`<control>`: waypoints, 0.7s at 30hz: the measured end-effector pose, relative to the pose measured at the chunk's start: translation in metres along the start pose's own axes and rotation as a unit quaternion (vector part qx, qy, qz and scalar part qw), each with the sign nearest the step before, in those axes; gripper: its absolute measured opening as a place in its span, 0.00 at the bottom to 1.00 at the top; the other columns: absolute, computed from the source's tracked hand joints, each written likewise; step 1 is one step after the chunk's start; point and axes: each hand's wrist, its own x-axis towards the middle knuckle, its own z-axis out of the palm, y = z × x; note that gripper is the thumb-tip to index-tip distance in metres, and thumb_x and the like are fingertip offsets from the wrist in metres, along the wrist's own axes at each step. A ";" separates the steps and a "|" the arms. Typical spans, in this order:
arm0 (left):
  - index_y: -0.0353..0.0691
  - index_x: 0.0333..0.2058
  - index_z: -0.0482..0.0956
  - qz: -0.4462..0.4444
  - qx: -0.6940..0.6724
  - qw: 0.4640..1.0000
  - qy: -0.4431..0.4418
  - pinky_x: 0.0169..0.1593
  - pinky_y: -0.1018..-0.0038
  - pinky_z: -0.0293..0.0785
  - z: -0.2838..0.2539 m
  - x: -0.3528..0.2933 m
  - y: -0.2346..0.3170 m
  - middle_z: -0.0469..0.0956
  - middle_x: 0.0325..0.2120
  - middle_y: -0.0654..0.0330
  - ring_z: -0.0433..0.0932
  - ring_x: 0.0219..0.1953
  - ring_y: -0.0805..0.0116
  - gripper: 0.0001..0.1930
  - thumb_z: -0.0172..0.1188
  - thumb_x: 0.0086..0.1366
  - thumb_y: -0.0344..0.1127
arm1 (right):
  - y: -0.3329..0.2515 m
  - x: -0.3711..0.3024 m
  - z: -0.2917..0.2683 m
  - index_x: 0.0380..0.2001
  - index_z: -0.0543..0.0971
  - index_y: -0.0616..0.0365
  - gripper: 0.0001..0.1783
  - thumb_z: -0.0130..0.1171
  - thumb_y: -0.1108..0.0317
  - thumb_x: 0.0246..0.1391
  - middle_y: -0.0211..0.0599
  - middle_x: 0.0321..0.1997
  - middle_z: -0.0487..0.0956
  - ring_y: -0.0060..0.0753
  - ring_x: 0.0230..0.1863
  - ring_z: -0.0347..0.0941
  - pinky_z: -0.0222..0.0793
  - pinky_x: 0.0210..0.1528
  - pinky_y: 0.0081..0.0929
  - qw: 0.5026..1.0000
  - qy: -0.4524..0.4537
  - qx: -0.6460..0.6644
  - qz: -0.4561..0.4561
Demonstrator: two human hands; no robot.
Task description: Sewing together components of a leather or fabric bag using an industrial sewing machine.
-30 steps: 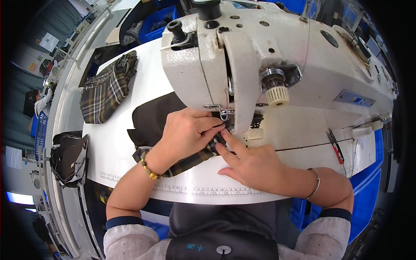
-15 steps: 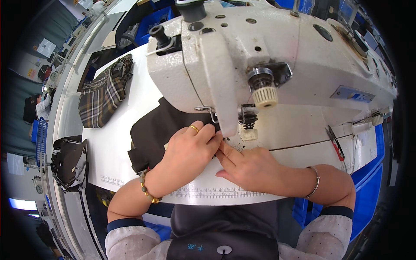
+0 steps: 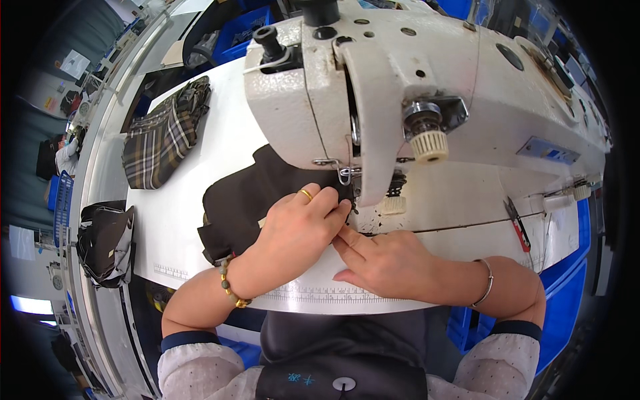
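A piece of dark brown fabric (image 3: 243, 193) lies flat on the white table under the head of a white sewing machine (image 3: 287, 117). My left hand (image 3: 297, 227), with a gold ring and a beaded bracelet, rests on the fabric's near right part. Its thumb and fingers are pinched together on the fabric edge just in front of the presser foot area. Against those fingertips, my right hand (image 3: 390, 263) presses its own fingers together at the same edge. What lies between the right fingertips is mostly hidden.
Folded plaid fabric (image 3: 163, 143) sits at the far left of the white table (image 3: 460, 267). A dark bundle (image 3: 107, 243) hangs by the left edge. Red-handled thread snips (image 3: 518, 227) lie to the right, above blue bins (image 3: 563, 300). A ruler strip (image 3: 333, 295) runs along the front.
The view has shifted slightly, so the sewing machine appears farther right and more of its needle area shows. Both hands keep their pinch at the fabric edge.
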 end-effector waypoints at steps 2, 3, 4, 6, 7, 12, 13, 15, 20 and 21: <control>0.34 0.40 0.82 -0.001 0.003 1.000 0.000 0.33 0.71 0.74 0.001 0.000 0.000 0.69 0.30 0.61 0.73 0.34 0.65 0.16 0.62 0.52 0.31 | 0.000 0.000 -0.001 0.48 0.80 0.69 0.33 0.67 0.48 0.53 0.55 0.54 0.79 0.31 0.20 0.78 0.72 0.18 0.26 1.000 -0.010 0.003 0.007; 0.34 0.41 0.82 -0.002 0.006 1.000 -0.001 0.34 0.71 0.74 0.001 -0.001 -0.001 0.69 0.30 0.61 0.73 0.34 0.65 0.16 0.62 0.52 0.31 | 0.000 0.001 -0.001 0.48 0.80 0.69 0.33 0.67 0.48 0.53 0.55 0.54 0.79 0.31 0.20 0.78 0.72 0.18 0.26 1.000 -0.012 0.003 0.005; 0.34 0.41 0.82 -0.003 0.006 1.000 0.000 0.34 0.71 0.74 0.003 0.000 -0.002 0.69 0.30 0.61 0.73 0.34 0.65 0.16 0.62 0.52 0.31 | 0.000 0.002 0.000 0.49 0.81 0.64 0.33 0.68 0.45 0.50 0.48 0.55 0.79 0.29 0.18 0.75 0.70 0.18 0.25 1.000 -0.011 -0.014 0.021; 0.34 0.41 0.82 -0.013 0.003 1.000 0.014 0.35 0.70 0.74 0.007 0.002 -0.006 0.70 0.31 0.61 0.73 0.35 0.64 0.17 0.62 0.51 0.31 | 0.002 0.003 0.001 0.50 0.82 0.59 0.34 0.70 0.43 0.48 0.42 0.56 0.80 0.27 0.17 0.73 0.69 0.18 0.24 0.999 -0.011 -0.030 0.036; 0.34 0.41 0.82 -0.014 0.003 1.000 0.014 0.35 0.70 0.74 0.008 0.004 -0.007 0.70 0.31 0.61 0.73 0.35 0.64 0.17 0.62 0.51 0.31 | 0.005 0.004 0.001 0.51 0.81 0.58 0.35 0.70 0.43 0.47 0.42 0.57 0.79 0.27 0.18 0.74 0.69 0.18 0.24 0.998 -0.007 -0.032 0.044; 0.34 0.43 0.82 -0.029 0.013 0.999 0.025 0.37 0.69 0.75 0.012 0.007 -0.009 0.71 0.32 0.59 0.74 0.38 0.62 0.18 0.61 0.52 0.30 | 0.010 0.006 0.003 0.52 0.81 0.57 0.37 0.70 0.41 0.46 0.39 0.59 0.78 0.26 0.20 0.75 0.70 0.19 0.25 0.997 -0.009 -0.039 0.060; 0.34 0.43 0.82 -0.029 0.013 0.999 0.025 0.37 0.69 0.75 0.013 0.007 -0.009 0.71 0.32 0.59 0.74 0.38 0.62 0.18 0.61 0.52 0.30 | 0.010 0.007 0.001 0.52 0.78 0.63 0.38 0.70 0.44 0.47 0.43 0.54 0.79 0.31 0.20 0.77 0.72 0.20 0.27 0.998 -0.007 -0.015 0.058; 0.34 0.43 0.82 -0.037 0.011 0.999 0.027 0.38 0.69 0.75 0.013 0.006 -0.008 0.71 0.32 0.59 0.74 0.38 0.62 0.18 0.61 0.52 0.30 | 0.010 0.008 -0.001 0.53 0.76 0.68 0.39 0.71 0.46 0.48 0.47 0.48 0.79 0.37 0.21 0.79 0.74 0.21 0.30 0.998 -0.005 0.008 0.054; 0.34 0.43 0.82 -0.041 0.012 0.999 0.032 0.37 0.69 0.74 0.014 0.008 -0.007 0.71 0.32 0.59 0.74 0.38 0.62 0.18 0.61 0.53 0.30 | 0.009 0.007 0.001 0.53 0.80 0.57 0.37 0.70 0.41 0.47 0.40 0.58 0.79 0.27 0.21 0.77 0.71 0.19 0.25 0.996 -0.023 -0.029 0.079; 0.34 0.43 0.83 -0.042 0.019 0.998 0.034 0.37 0.69 0.74 0.013 0.008 -0.007 0.71 0.32 0.59 0.74 0.38 0.62 0.17 0.61 0.53 0.30 | 0.009 0.007 0.001 0.53 0.80 0.57 0.37 0.70 0.41 0.47 0.40 0.58 0.79 0.27 0.21 0.77 0.71 0.19 0.25 0.996 -0.022 -0.029 0.078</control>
